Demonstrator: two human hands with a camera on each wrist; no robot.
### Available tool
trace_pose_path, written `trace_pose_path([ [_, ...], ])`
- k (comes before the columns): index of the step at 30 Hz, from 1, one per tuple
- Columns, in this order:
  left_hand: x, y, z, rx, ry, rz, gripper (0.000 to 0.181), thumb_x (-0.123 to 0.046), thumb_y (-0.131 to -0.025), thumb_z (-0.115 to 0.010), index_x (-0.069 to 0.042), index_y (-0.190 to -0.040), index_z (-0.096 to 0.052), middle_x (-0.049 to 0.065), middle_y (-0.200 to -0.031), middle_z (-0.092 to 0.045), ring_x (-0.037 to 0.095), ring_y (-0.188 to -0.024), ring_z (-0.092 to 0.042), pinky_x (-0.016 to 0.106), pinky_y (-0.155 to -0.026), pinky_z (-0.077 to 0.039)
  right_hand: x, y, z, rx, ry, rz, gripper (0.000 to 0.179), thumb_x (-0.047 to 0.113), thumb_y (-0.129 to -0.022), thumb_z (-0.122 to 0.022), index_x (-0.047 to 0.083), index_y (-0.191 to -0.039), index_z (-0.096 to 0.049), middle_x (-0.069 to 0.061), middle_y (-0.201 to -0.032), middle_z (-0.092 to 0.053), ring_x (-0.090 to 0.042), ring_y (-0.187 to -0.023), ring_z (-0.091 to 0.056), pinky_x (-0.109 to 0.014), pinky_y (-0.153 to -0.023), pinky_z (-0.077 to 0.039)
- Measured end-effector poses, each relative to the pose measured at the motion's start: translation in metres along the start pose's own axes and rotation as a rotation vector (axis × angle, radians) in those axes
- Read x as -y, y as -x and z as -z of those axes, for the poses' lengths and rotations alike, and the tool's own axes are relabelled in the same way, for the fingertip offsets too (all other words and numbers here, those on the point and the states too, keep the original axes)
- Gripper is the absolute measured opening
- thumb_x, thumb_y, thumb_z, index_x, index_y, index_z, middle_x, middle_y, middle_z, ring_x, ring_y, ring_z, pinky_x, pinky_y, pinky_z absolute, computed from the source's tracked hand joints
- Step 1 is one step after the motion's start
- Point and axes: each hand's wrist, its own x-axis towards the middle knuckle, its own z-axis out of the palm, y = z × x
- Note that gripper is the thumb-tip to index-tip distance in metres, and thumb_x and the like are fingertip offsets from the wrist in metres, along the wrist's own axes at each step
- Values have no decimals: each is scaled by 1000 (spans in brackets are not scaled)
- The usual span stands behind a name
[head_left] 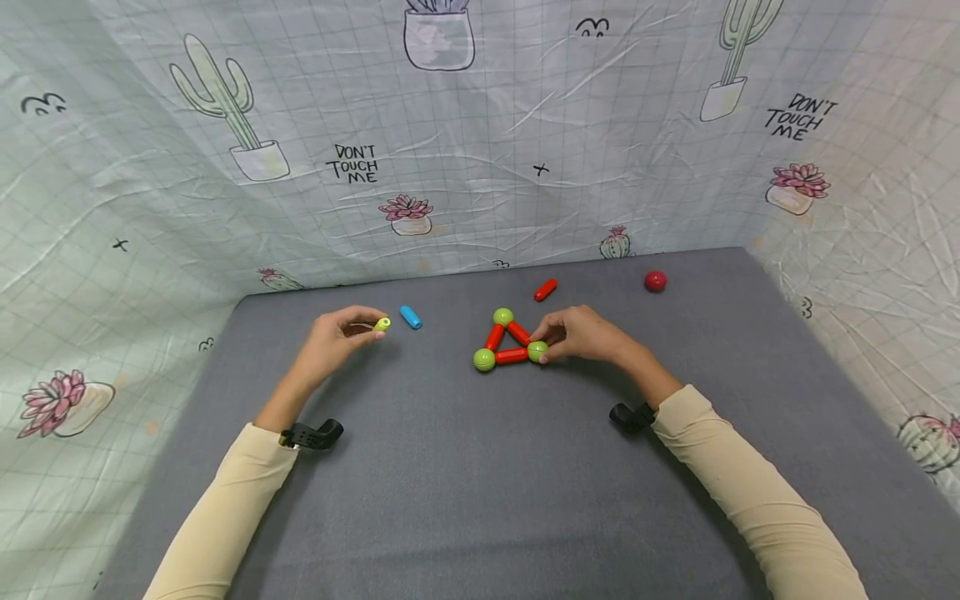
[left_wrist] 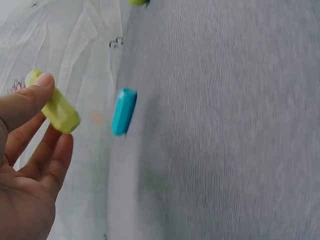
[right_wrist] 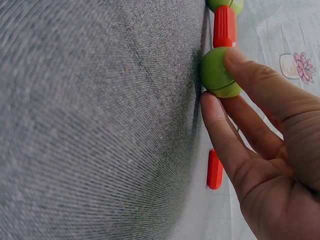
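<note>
Pale cloth backdrop point(head_left: 495, 150) printed with grid lines, potted cacti, succulents and "DON'T TOUCH ME" lettering, behind and at both sides of a dark grey table point(head_left: 450, 483). Left hand point(head_left: 330, 337): thumb and fingers pinch a yellow-green rod point(head_left: 383, 324), apparently lifted off the table; gap only as wide as the rod, other fingers loosely bent in left wrist view. Blue rod point(head_left: 410, 317) lies just beside it, to the right, untouched. Right hand point(head_left: 588, 333): thumb and fingertips pinch the right green ball point(head_left: 537, 351), spread about as wide as the ball. That ball is one corner of a flat triangle near table centre: far green ball point(head_left: 503, 317), left green ball point(head_left: 483, 360), plus three red rods as sides, left side point(head_left: 494, 337), right side point(head_left: 518, 333), near side point(head_left: 512, 356). Loose red rod point(head_left: 546, 290) lies tilted beyond the triangle; red ball point(head_left: 656, 281) well apart, near the far right corner. Both arms: cream sleeves point(head_left: 757, 492), black wrist straps point(head_left: 315, 435).
</note>
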Motion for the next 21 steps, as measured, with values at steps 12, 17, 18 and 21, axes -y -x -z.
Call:
trace_pose_path([
  [12, -20, -5, -21, 70, 172, -17, 30, -16, -93, -76, -7, -121, -72, 11, -116, -74, 14, -98, -72, 28, -84, -59, -2, 0, -1, 0, 2, 7, 30, 8, -80, -87, 6, -108, -77, -5, -105, -76, -18, -97, -73, -26, -79, -59],
  [17, -27, -8, -30, 83, 186, -28, 30, -17, -92, -76, -7, -121, -73, 10, -115, -74, 13, -99, -71, 24, -81, -58, -2, 0, -1, -1, 6, 2, 30, 8, -79, -88, 7, -108, -78, -4, -104, -76, -17, -96, -73, -26, -78, -59],
  [18, -28, -8, -32, 84, 183, -32, 30, -17, -93, -76, -7, -121, -73, 10, -115, -74, 13, -99, -71, 23, -80, -58, -2, 0, -1, -1, 5, 3, 30, 8, -79, -88, 7, -108, -78, -4, -104, -76, -17, -96, -73, -26, -78, -59],
  [21, -29, -11, -39, 100, 193, -46, 30, -16, -94, -75, -6, -122, -72, 10, -116, -73, 15, -100, -72, 24, -82, -58, -2, 0, -2, -2, 2, -2, 30, 7, -79, -88, 7, -108, -78, -4, -104, -76, -17, -96, -73, -26, -78, -59],
])
